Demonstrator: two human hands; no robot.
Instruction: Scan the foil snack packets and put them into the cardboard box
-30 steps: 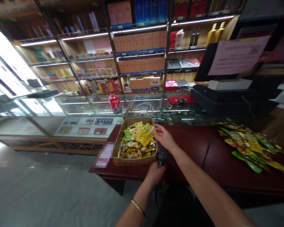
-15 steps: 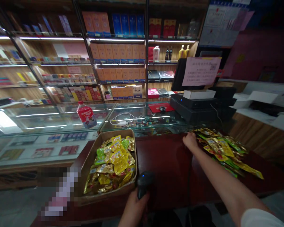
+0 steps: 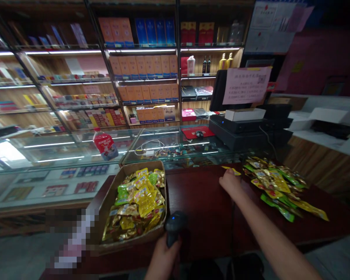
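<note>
My left hand is wrapped round the handle of a dark barcode scanner, a small blue light glowing on its head. Beside it stands an open cardboard box filled with yellow, gold and green snack packets. At the far side of the dark red tabletop, my right hand is closed on a yellow snack packet, whose edge sticks out beyond the fingers. To the right of that hand lies a loose pile of similar packets.
A glass display counter borders the table's far edge, with a red-labelled bottle on it. Behind the pile stand a black cash drawer and a monitor with a paper notice. Stocked shelves line the wall.
My right hand has drawn back slightly from the pile toward the left, and a yellow packet now shows in its fingers. The left hand with the scanner has barely shifted.
</note>
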